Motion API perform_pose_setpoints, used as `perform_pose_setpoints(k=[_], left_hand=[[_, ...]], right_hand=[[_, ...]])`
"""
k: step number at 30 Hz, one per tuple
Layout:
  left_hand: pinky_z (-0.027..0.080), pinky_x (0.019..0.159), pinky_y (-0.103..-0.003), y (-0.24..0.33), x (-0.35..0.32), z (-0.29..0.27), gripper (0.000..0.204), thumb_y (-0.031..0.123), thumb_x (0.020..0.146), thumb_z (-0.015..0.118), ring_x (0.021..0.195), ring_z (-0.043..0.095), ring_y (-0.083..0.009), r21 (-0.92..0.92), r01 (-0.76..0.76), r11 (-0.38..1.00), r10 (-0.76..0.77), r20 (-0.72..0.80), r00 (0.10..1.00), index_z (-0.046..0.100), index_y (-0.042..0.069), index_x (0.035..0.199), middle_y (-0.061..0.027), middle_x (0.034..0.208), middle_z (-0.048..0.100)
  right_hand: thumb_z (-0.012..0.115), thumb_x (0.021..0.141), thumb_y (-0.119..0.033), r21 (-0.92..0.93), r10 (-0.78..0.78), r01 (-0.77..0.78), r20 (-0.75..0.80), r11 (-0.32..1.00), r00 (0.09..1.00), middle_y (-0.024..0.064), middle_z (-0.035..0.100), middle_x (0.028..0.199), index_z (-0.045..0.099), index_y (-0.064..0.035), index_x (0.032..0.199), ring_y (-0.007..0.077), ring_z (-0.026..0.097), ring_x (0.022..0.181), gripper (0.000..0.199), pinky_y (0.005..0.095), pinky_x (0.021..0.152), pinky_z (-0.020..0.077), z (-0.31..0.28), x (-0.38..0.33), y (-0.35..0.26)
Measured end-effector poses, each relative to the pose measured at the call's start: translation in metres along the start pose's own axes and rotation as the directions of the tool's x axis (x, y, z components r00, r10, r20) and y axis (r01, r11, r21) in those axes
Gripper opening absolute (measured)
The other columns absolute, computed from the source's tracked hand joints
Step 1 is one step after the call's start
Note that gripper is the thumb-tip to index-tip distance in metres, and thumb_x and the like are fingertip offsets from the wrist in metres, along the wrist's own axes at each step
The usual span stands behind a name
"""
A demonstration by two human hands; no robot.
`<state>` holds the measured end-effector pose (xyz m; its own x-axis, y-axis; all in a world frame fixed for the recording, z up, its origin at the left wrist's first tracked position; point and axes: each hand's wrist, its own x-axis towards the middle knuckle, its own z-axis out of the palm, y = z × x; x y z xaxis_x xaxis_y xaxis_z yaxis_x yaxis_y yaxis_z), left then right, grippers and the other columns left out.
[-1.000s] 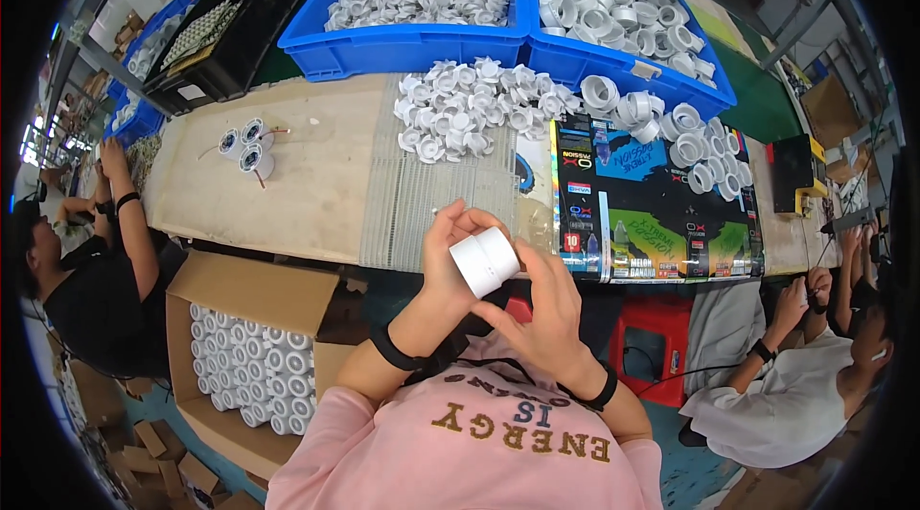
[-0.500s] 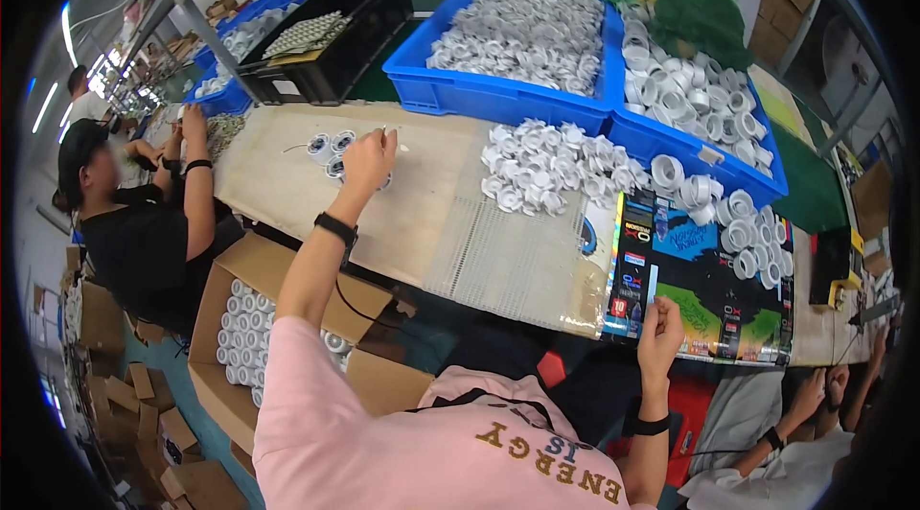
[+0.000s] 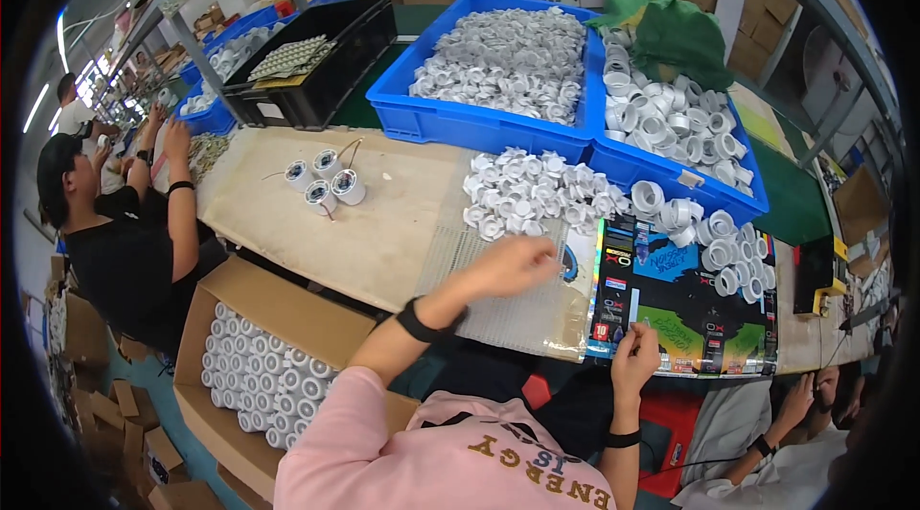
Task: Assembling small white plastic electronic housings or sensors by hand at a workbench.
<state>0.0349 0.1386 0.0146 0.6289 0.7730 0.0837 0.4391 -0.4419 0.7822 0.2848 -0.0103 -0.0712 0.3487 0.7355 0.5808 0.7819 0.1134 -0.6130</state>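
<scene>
My left hand (image 3: 513, 266) hangs over the mesh mat in front of the pile of small white plastic caps (image 3: 537, 189), its fingers curled together. Anything inside them is hidden. At the table's front edge, my right hand (image 3: 635, 355) is closed in a pinch over the printed black cardboard sheet (image 3: 671, 304); what it pinches, if anything, is too small to name. Several white round housings (image 3: 348, 186) with dark insides and thin wires stand grouped on the tabletop to the left, apart from both hands. White plastic rings (image 3: 738, 256) lie on the cardboard sheet.
Behind the caps stand a blue bin (image 3: 431, 122) of small white parts and another blue bin (image 3: 671, 170) of white rings under green cloth. A black crate (image 3: 287, 107) is at far left. An open carton (image 3: 287, 294) holds white cylindrical parts. A co-worker (image 3: 125, 232) sits left.
My left hand has left the white housings and moved right, toward the caps. The housings now stand uncovered. My right hand stays pinched near the cardboard sheet. The whole view has shifted slightly.
</scene>
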Motion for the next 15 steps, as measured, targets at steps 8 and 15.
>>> perform_pose_setpoints(k=[8,15], left_hand=[[0.044,0.085,-0.042,0.001,0.071,0.029,0.032,0.027,0.085,0.059,0.095,0.058,-0.0340,0.186,-0.271,0.945,0.286,-0.060,0.956,0.061,-0.001,0.101,-0.0192,0.096,0.063],[0.049,0.072,-0.034,-0.054,0.071,0.007,0.021,0.017,0.081,0.062,0.082,0.063,-0.0261,-0.032,-0.210,0.977,0.194,-0.268,0.944,0.063,0.000,0.094,-0.0143,0.091,0.065]], right_hand=[[0.057,0.079,0.006,-0.056,-0.052,0.047,-0.082,0.997,0.995,0.0085,0.049,0.066,0.060,0.0012,0.088,0.0172,0.044,0.048,0.010,0.0295,0.045,0.0345,-0.003,0.001,0.001],[0.058,0.075,0.008,-0.030,-0.001,-0.001,-0.054,1.000,0.999,0.0099,0.051,0.066,0.061,0.0004,0.085,0.0184,0.048,0.046,0.013,0.0299,0.043,0.0357,0.005,0.000,-0.001]])
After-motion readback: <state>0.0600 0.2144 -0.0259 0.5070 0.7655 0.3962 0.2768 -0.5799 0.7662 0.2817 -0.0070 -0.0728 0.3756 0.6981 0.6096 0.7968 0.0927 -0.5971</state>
